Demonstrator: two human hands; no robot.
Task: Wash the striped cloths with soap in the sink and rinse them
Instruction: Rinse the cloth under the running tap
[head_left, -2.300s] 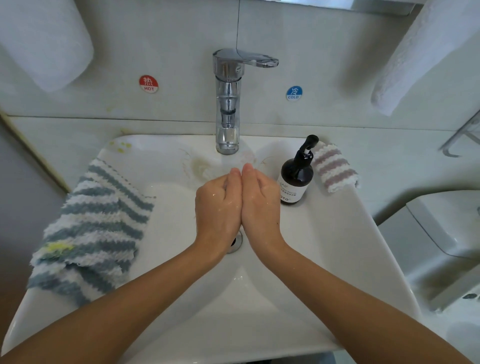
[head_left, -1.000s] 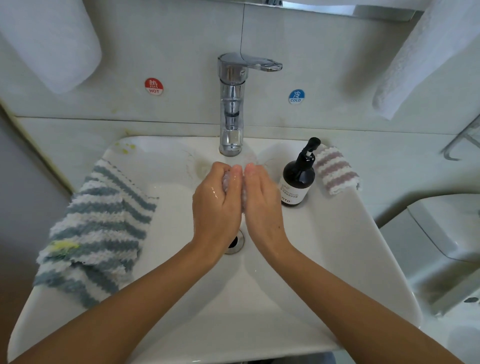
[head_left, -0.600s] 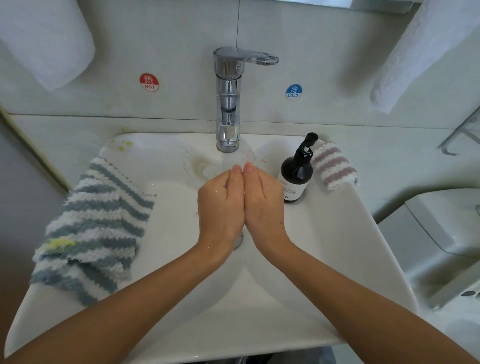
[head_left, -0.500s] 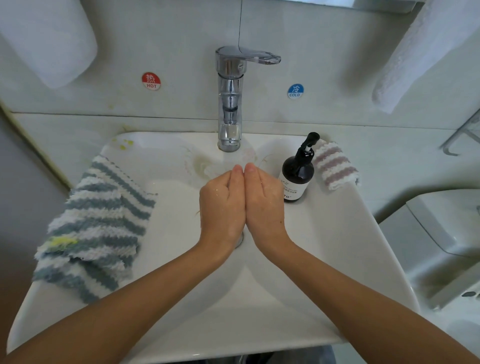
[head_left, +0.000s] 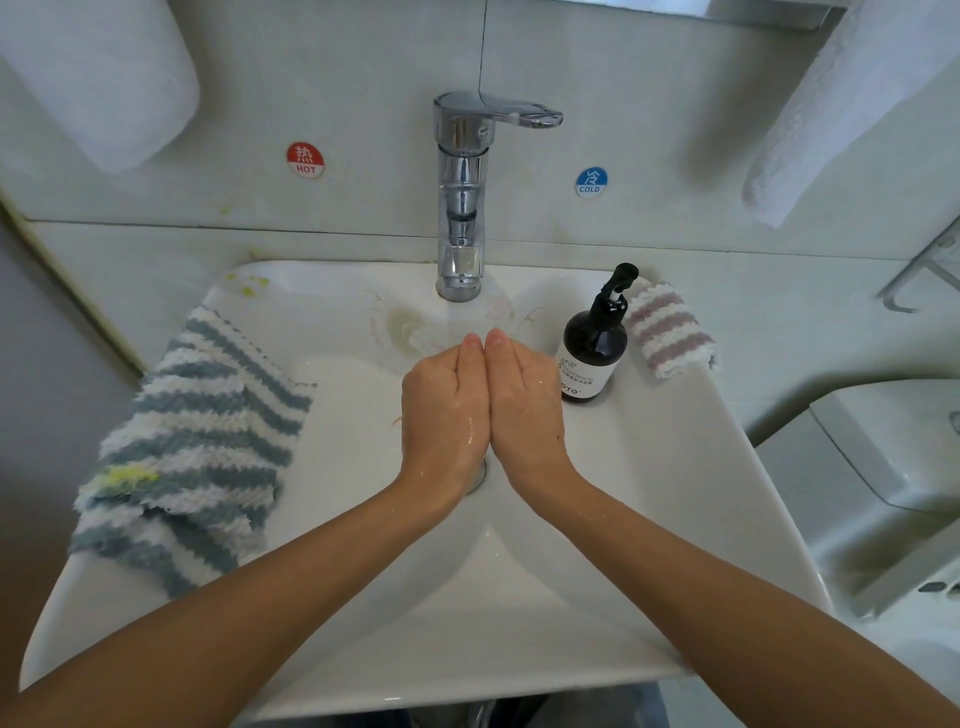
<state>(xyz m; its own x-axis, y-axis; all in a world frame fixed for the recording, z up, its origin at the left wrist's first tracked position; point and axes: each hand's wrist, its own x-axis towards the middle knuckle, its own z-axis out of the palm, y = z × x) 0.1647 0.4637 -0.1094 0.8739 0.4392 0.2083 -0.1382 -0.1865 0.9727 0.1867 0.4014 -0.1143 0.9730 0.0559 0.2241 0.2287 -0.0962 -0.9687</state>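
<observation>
My left hand (head_left: 444, 410) and my right hand (head_left: 524, 405) are pressed together palm to palm over the white sink (head_left: 727, 493), wet, with the fingers nearly straight and the tips just below the faucet (head_left: 460, 208). Whatever lies between the palms is hidden. A blue-and-white striped cloth (head_left: 192, 447) with a yellow stain is draped over the sink's left rim. A smaller pink-and-white striped cloth (head_left: 670, 330) lies folded on the back right corner. A dark soap pump bottle (head_left: 592, 353) stands beside it, close to my right hand.
The drain (head_left: 478, 475) peeks out under my wrists. Hot and cold stickers sit on the wall tiles either side of the faucet. White towels hang at the upper left (head_left: 98, 73) and upper right (head_left: 852, 104). A toilet (head_left: 883, 467) stands to the right of the sink.
One second ago my fingers curled round a pale pinkish bundle under the faucet. Since then both hands have flattened against each other and drawn slightly toward me; the bundle no longer shows.
</observation>
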